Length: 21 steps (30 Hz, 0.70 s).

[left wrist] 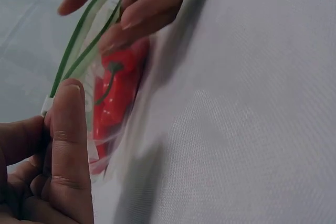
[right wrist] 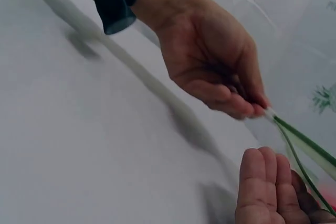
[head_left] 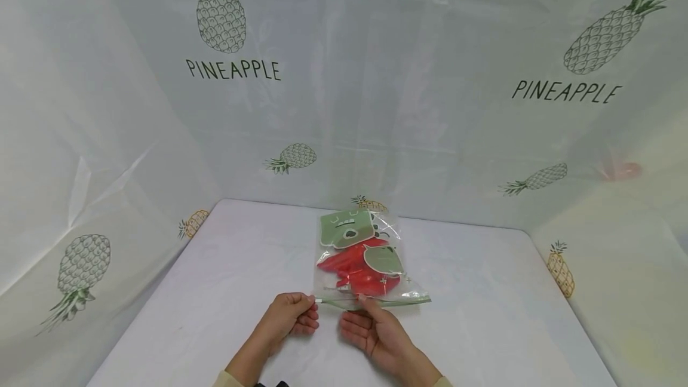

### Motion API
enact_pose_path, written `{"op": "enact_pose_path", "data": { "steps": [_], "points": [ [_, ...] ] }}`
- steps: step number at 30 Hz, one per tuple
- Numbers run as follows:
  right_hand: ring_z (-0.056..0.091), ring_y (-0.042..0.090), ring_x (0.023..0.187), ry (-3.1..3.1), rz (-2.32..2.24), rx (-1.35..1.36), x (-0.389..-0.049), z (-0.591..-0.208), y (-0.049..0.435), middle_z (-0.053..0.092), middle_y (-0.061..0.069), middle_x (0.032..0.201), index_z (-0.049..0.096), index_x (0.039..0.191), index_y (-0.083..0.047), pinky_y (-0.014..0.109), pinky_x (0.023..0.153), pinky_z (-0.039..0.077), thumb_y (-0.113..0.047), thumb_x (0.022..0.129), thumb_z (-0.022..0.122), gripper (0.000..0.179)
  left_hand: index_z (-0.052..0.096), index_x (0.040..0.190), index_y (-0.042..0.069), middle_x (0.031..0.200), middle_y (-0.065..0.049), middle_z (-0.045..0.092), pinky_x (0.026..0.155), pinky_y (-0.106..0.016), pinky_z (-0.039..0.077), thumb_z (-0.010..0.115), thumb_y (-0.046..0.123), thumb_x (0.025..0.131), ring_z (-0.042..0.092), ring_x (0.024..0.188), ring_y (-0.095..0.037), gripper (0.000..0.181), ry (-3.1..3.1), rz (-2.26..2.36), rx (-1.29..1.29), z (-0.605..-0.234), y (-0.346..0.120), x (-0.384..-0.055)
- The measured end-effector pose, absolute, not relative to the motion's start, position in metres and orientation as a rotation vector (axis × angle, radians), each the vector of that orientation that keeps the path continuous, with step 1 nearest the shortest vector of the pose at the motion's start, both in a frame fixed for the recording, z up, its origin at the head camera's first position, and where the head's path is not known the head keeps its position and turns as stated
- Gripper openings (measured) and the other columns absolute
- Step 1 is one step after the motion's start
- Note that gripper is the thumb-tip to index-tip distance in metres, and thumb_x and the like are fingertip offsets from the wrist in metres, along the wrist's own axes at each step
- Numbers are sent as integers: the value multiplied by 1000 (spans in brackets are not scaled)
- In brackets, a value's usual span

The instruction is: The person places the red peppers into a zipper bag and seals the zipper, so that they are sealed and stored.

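Observation:
A clear slider zip bag (head_left: 412,282) with green printed patches lies on the table, its green-edged mouth facing me. Glossy red peppers (head_left: 357,267) are inside; one shows a green stem (left wrist: 111,77) in the left wrist view. My left hand (head_left: 290,318) pinches the white slider (head_left: 319,301) at the left end of the mouth between thumb and index finger. The two green strips (right wrist: 307,145) part from there, leaving a gap. My right hand (head_left: 378,336) is at the middle of the mouth, thumb over the edge, fingers (right wrist: 257,182) extended and apart from the thumb.
The white table (head_left: 226,261) stretches to both sides of the bag. A pale curtain (head_left: 376,76) printed with pineapples hangs behind and around it. Beige sleeves (head_left: 227,380) cover the forearms, and a dark wrist device (right wrist: 116,6) shows on the left arm.

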State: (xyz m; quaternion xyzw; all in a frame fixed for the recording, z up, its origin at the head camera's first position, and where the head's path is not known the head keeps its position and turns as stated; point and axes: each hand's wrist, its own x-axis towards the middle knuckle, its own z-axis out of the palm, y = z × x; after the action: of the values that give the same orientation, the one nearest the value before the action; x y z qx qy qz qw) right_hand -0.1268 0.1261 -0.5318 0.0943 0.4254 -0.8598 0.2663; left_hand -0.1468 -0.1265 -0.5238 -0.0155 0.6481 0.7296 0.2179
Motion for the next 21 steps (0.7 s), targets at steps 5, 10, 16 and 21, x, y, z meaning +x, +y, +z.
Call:
{"op": "enact_pose_path", "data": {
  "steps": [5,10,16,21],
  "points": [
    [77,20,103,1149,-2260,211,-127,-530,98,79,10,112,67,123,-1,42,99,63,-38,107,62,41,69,98,-5,82,-3,72,65,-24,65,60,24,109,74,71,-12,32,1796,2005,-5,-525,-126,-145],
    [78,14,94,1139,-2242,166,-130,-530,79,80,5,103,73,113,-4,30,87,66,-36,105,67,34,70,94,-1,80,-2,72,62,-22,64,60,24,109,72,69,-10,31,1802,1989,9,-526,-126,-143],
    [78,12,87,1194,-2224,204,-135,-527,68,81,6,98,73,114,-1,24,78,65,-34,102,71,35,68,93,0,79,-2,71,59,-21,62,58,23,110,69,67,-9,30,1817,1986,1,-526,-126,-143],
    [76,8,79,1251,-2204,240,-137,-527,64,80,3,90,77,106,-4,21,72,65,-30,101,72,28,68,94,0,79,-1,71,59,-22,62,60,24,109,69,67,-9,30,1804,1990,10,-527,-127,-143]
  ]
}}
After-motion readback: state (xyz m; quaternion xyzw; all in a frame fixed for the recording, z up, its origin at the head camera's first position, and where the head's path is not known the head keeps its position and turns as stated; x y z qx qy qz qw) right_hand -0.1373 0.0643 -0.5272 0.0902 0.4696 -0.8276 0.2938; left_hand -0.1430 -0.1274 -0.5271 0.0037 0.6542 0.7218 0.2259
